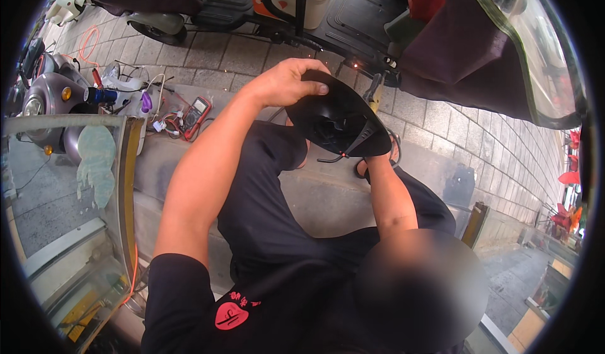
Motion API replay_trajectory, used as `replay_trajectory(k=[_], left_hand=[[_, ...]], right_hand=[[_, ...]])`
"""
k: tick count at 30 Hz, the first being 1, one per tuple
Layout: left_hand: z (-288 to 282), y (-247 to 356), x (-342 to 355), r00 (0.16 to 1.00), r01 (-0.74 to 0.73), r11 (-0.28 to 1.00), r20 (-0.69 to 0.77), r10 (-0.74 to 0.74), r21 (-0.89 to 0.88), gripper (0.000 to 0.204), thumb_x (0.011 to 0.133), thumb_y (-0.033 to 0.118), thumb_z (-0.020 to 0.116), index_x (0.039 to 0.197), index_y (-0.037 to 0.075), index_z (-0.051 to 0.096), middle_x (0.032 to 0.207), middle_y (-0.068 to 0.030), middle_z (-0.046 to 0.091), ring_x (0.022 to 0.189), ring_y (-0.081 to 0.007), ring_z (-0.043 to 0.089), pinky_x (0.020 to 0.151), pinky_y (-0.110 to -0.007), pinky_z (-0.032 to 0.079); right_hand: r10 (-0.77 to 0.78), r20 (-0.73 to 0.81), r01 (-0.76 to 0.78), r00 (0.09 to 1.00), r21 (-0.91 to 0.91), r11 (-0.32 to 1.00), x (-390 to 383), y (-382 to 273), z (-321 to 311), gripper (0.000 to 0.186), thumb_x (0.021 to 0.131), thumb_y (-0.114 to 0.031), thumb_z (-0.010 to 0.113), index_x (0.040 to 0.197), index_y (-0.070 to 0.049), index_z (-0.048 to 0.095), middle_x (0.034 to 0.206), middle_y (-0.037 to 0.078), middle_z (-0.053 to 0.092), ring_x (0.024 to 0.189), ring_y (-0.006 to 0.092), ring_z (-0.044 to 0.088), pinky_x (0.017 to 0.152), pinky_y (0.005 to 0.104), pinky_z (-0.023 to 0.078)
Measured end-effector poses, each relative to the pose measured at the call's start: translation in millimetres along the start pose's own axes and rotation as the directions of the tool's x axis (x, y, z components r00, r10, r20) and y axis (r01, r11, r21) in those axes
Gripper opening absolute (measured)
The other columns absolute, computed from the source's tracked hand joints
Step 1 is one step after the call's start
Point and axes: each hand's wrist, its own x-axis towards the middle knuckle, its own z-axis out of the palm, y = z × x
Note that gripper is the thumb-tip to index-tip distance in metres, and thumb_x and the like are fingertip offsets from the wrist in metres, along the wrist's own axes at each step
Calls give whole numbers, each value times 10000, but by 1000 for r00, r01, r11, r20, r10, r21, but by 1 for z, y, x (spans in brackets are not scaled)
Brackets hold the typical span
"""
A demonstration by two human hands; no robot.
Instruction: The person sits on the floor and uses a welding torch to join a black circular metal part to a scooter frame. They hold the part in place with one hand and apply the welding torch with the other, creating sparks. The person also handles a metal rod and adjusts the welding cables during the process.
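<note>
My left hand (295,84) grips the top edge of a curved black shield (315,121), thumb on its face and fingers curled over the rim. My right hand (378,157) is mostly behind the shield's lower part, so its fingers and anything in them are hidden. A dark tool with a yellowish handle (375,103) shows just beyond the shield, below small bright sparks (356,65) at the vehicle's dark frame (378,58). My legs (252,171) are bent on a grey step (321,196), with a sandaled foot partly showing right of the shield.
A three-wheeled vehicle (353,20) with dark covers stands ahead on the paving (441,114). At left are a scooter (47,89), a red multimeter (197,111), loose wires, a purple tool (147,102) and a glass panel (44,190). Another glass panel (517,259) stands at right.
</note>
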Motion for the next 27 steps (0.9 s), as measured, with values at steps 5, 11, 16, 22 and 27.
replay_trajectory(k=[5,11,16,22,27], left_hand=[[-1,-3,0,1000,-9,998,12,10,-54,210,981,153,775,1163,66,718,1005,10,743,955,-81,641,891,-278,530],[0,3,-2,1000,5,1000,-8,-5,-16,219,976,167,784,1164,74,722,1001,13,741,949,-80,640,890,-279,529],[-2,0,-2,998,-66,997,-6,67,38,249,972,175,789,1185,71,715,1009,10,737,959,-87,638,889,-286,529],[0,-2,-1,1000,10,999,17,-10,-35,231,980,163,781,1182,73,716,994,8,730,948,-82,636,863,-283,532],[-1,-1,0,1000,11,1000,7,-11,9,212,981,149,774,1167,67,715,977,19,731,929,-74,636,859,-273,531]], right_hand=[[-52,3,52,999,33,998,0,5,4,517,957,-440,718,915,75,711,747,175,712,726,254,704,688,421,533],[-108,-3,108,994,54,993,3,11,8,504,959,-431,715,914,71,711,746,167,711,722,247,699,685,418,532],[-168,-14,168,986,80,983,5,11,12,493,961,-424,713,914,68,711,745,160,709,719,241,694,683,415,532],[-259,-19,260,966,108,960,12,28,20,480,963,-414,710,913,63,712,744,152,707,715,233,689,681,412,531],[-329,-29,330,944,100,939,31,64,27,470,965,-407,708,912,60,712,743,145,706,712,227,684,678,410,530]])
